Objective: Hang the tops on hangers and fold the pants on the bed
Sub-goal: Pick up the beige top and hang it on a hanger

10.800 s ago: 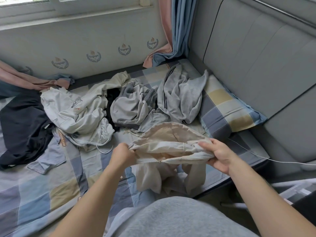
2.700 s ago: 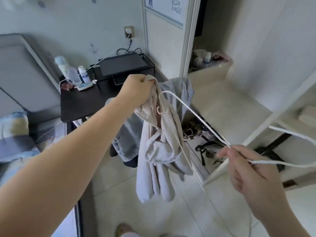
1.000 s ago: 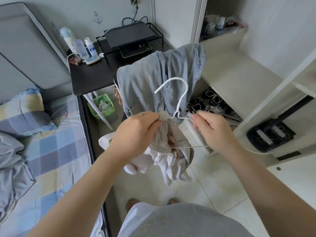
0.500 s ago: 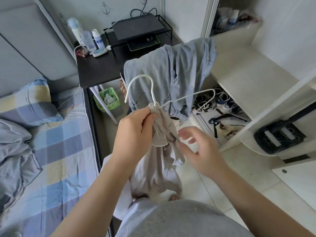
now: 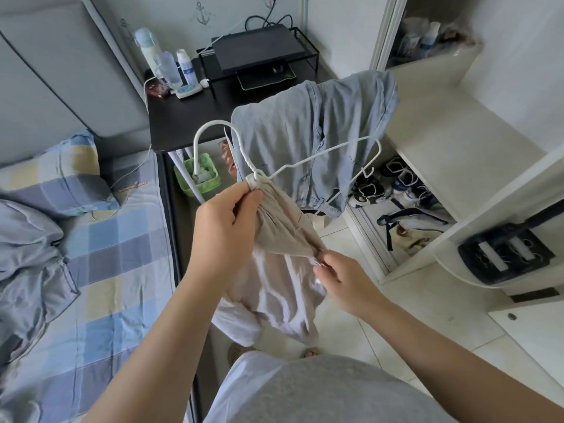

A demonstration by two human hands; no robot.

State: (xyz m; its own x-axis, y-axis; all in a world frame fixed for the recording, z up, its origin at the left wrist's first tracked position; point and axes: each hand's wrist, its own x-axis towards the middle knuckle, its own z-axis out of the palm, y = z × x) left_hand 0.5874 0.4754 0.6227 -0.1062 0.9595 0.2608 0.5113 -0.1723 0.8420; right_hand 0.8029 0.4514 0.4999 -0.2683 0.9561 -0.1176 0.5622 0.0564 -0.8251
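A beige zip-up top [image 5: 274,270] hangs bunched below a white wire hanger [image 5: 320,158] in front of me. My left hand [image 5: 225,221] grips the top's collar together with the hanger's neck, just under the hook. Lower right, my right hand [image 5: 341,279] pinches the top's front edge near its zipper and holds it out to the side. The hanger's right arm sticks out bare; its left arm is hidden inside the cloth. The bed [image 5: 116,270] with a plaid sheet lies at the left, with a grey garment [image 5: 27,257] crumpled on it.
Blue jeans [image 5: 317,138] drape over a chair back just behind the hanger. A black side table [image 5: 183,117] carries bottles and a rack. An open white wardrobe [image 5: 442,148] with shoes at its bottom stands at the right. A plaid pillow [image 5: 58,175] lies at the bed's head.
My right hand, which hovered free half a second ago, has dropped and taken hold of the top's front edge. The hanger has tilted and its right arm stands out more.
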